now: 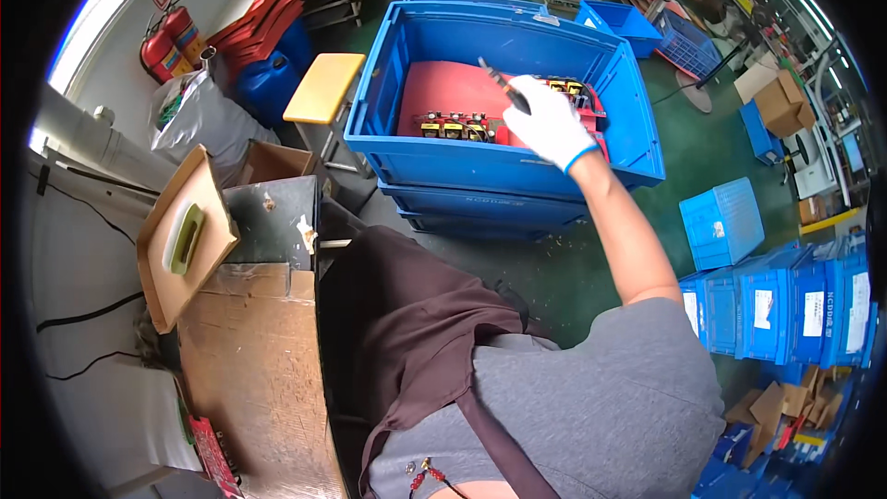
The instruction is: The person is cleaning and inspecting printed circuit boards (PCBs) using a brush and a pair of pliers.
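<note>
My right hand (551,122), in a white glove with a blue cuff, is closed around a slim hand tool (502,83) with a dark handle and a narrow tip. The tool's exact kind is hard to make out. It points up and to the left, over a large blue plastic crate (462,160). Inside the crate lies a red sheet (442,85), with circuit boards (453,127) carrying yellow-and-black parts along its near side. More such boards (571,89) show just beyond my hand, which partly covers them. My left hand is out of the picture.
More blue crates are stacked under this one. At left stand a workbench covered with cardboard (254,342), a cardboard tray (166,263) and a yellow-topped stool (323,88). Fire extinguishers (166,51) sit by the wall. Blue bins (776,305) are stacked at right.
</note>
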`<state>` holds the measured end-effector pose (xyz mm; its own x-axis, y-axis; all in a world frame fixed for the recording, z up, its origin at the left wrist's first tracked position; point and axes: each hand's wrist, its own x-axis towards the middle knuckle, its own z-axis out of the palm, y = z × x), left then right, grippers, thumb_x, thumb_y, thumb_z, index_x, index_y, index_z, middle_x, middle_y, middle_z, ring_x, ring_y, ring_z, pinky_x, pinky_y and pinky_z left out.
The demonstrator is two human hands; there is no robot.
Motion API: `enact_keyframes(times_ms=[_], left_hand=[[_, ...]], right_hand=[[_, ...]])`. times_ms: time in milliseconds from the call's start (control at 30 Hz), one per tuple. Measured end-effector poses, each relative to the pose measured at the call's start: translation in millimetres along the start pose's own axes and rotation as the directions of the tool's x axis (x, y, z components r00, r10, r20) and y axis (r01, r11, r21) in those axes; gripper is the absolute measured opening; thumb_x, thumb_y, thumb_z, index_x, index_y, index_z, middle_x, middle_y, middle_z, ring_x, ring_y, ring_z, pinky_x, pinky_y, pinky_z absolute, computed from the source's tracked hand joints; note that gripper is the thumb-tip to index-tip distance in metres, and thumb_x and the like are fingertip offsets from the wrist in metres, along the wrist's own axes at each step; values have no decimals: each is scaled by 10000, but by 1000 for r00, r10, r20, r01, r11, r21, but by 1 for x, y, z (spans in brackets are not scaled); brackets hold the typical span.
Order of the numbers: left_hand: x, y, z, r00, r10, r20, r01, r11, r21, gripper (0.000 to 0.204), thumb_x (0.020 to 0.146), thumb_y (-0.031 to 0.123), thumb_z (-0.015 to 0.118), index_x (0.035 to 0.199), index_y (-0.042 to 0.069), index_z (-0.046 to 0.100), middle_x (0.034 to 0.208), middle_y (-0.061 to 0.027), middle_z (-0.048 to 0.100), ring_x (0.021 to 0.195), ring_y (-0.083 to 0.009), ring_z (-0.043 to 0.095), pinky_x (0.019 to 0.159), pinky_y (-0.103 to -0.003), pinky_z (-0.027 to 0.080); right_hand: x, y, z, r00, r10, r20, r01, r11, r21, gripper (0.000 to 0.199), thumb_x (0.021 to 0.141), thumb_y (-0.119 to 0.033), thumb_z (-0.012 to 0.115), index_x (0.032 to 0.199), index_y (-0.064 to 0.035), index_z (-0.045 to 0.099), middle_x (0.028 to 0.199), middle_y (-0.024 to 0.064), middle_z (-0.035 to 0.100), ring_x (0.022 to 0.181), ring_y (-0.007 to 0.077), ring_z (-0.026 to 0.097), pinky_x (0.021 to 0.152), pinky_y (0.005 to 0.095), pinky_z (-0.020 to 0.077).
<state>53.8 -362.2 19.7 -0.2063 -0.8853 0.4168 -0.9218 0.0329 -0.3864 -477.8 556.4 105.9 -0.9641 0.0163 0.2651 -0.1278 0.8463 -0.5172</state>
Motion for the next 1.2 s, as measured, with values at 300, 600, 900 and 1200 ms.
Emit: enact_keyframes(times_ms=[300, 600, 900, 1200], left_hand=[[-28, -23, -14, 923, -380, -50, 199, 586, -785, 612, 738, 493, 883, 1090, 41, 665, 933, -146, 771, 804, -369, 771, 717, -458, 629], [-68, -56, -112, 847, -381, 370, 328, -173, -929, 548, 1007, 512, 645, 1254, 27, 711, 1094, -68, 705, 866, -176, 667, 791, -312, 567], [-188, 38, -207, 777, 471, 417, 402, 138, -905, 425, 1084, 462, 557, 1096, 56, 681, 824, -47, 692, 669, -146, 666, 600, -277, 524], [-201, 62, -287, 905, 405, 130, 232, -216, -948, 395, 1117, 388, 518, 1201, 42, 689, 944, -35, 734, 802, -130, 693, 740, -279, 550]], right_hand=[[129, 238, 4, 723, 689, 39, -571, 629, -527, 526, 932, -314, 642, 1430, -147, 626, 1284, 220, 709, 1274, 367, 653, 1086, 460, 516], [172, 194, 30, 944, 312, -109, -327, 838, -436, 322, 897, -234, 616, 1194, -110, 630, 1152, 265, 718, 1124, 465, 676, 941, 526, 544], [141, 344, 67, 970, 199, 140, -171, 967, -188, 113, 851, -113, 593, 900, -15, 623, 769, 117, 626, 700, 235, 574, 646, 440, 486], [151, 142, -62, 940, -231, -253, 217, 973, -82, 427, 891, 1, 624, 1309, 39, 547, 1143, 138, 640, 1004, 260, 603, 958, 369, 481]])
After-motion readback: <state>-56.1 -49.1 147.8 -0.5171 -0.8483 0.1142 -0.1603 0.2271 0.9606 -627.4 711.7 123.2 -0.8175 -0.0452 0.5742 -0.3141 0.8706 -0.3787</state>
